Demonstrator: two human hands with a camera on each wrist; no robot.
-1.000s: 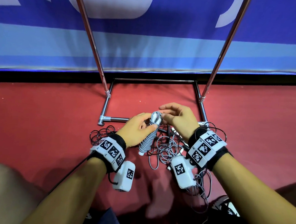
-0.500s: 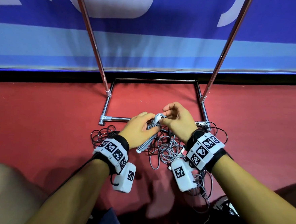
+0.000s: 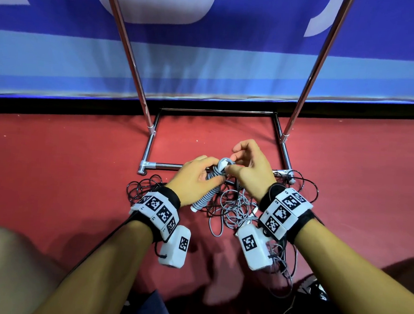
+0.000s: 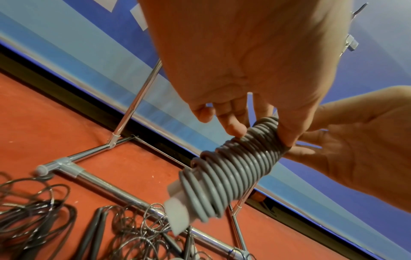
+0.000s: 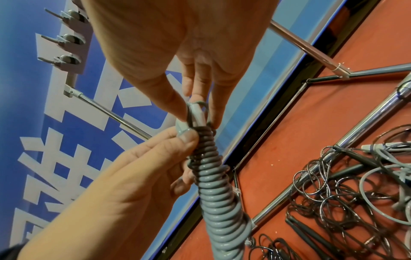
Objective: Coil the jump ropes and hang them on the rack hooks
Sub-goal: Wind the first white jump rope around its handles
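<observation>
We hold a grey rope [image 3: 207, 193] wound tightly round its handles, a ribbed bundle tilted with its white end [image 4: 177, 213] pointing down toward the floor [image 3: 53, 170]. Our left hand [image 3: 196, 178] has its grip curled round the upper part of the bundle, thumb [image 5: 189, 136] pressed against the top turns and fingertips [image 4: 235, 129] on the far side. Our right hand [image 3: 250, 171] meets it at the top, where thumb and forefinger pinch the small loop of cord [image 5: 199, 109] at the pale handle tip [image 3: 224, 163]; the other right fingers are curled above it.

The bundle hangs in the air just above the front bar [image 3: 166, 165] of the rack [image 3: 125, 43], over a heap of loose ropes. Below our hands lies a tangle of thin grey rope [image 3: 236, 208], and to the left a pile of black rope [image 3: 142, 188] rests on the red floor beside the rack's corner joint. More black loops [image 3: 307, 186] lie by the right corner. In the wrist views, dark handles [image 4: 93, 227] lie among the wire-thin coils.

The rack's two chrome uprights rise from its rectangular base toward a blue banner [image 3: 207, 71] with white lettering. High on the rack, seen from the right wrist, a row of hooks [image 5: 64, 37] sticks out from a grey plate; we cannot tell whether anything hangs on them.
</observation>
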